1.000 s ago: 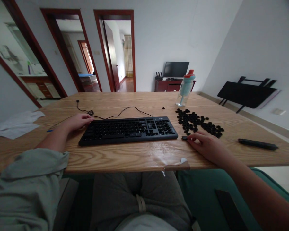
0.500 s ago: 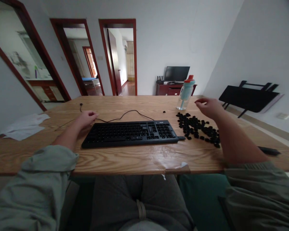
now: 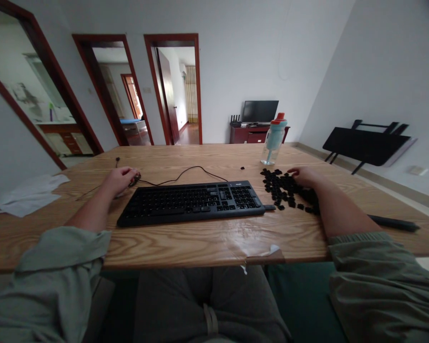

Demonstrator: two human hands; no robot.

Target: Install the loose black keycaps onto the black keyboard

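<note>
A black keyboard (image 3: 191, 204) lies on the wooden table in front of me, many of its keycaps off. Just beyond its left corner, my left hand (image 3: 122, 180) is closed, its fingertips on the bunched black cable (image 3: 137, 178). To the right of the keyboard is a scattered heap of black keycaps (image 3: 279, 186). My right hand (image 3: 305, 177) is lowered to the far side of this heap, fingers pressed together; whatever is between the fingertips is too small to make out. One loose keycap (image 3: 242, 167) lies apart, behind the keyboard.
A clear bottle with a red and teal lid (image 3: 273, 138) stands behind the keycaps. White paper sheets (image 3: 32, 193) lie at the left. A long black strip (image 3: 395, 223) is by my right forearm. Torn covering (image 3: 264, 255) shows at the front edge.
My right hand has come down from above the table onto the keycaps. My left hand has shifted slightly, and a dark bunch of cable now shows at its fingertips. The view has tilted slightly.
</note>
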